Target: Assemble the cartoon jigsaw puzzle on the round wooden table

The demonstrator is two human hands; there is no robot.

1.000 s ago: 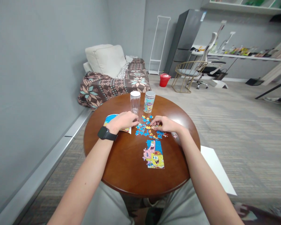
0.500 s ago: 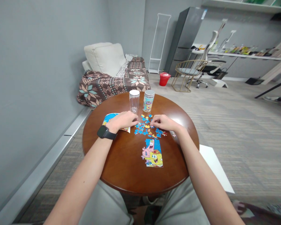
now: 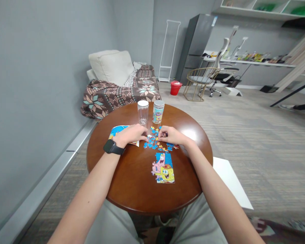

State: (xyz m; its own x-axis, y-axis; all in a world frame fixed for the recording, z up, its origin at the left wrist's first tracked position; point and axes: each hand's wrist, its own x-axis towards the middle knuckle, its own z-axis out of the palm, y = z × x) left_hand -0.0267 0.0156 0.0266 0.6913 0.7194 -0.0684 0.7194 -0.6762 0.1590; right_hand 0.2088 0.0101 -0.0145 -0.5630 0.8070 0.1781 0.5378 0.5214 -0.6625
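Note:
Loose jigsaw puzzle pieces (image 3: 151, 144), mostly blue with some yellow and red, lie in a pile on the round brown table (image 3: 132, 176). My right hand (image 3: 171, 135) is over the pile's right side, fingertips pinched at a small puzzle piece, which they largely cover. At the pile's left edge rests my left hand (image 3: 133, 134), thumb and fingers curved and a little apart, with nothing visible between them. Under that hand is a printed picture sheet (image 3: 118, 129), partly covered. Nearer to me lies a joined puzzle section (image 3: 164, 168) showing a pink and a yellow cartoon figure, its left edge uneven.
Behind the pile stand a clear jar with a white lid (image 3: 142, 113) and a cartoon-printed jar with a silver lid (image 3: 158, 112). A covered sofa (image 3: 122, 96) is past the table, with a red bin (image 3: 176, 88) and a gold-framed chair (image 3: 199, 81) further right.
My right hand has moved slightly left, deeper over the loose pieces. My left thumb and fingers have parted a little. The whole view has shifted slightly.

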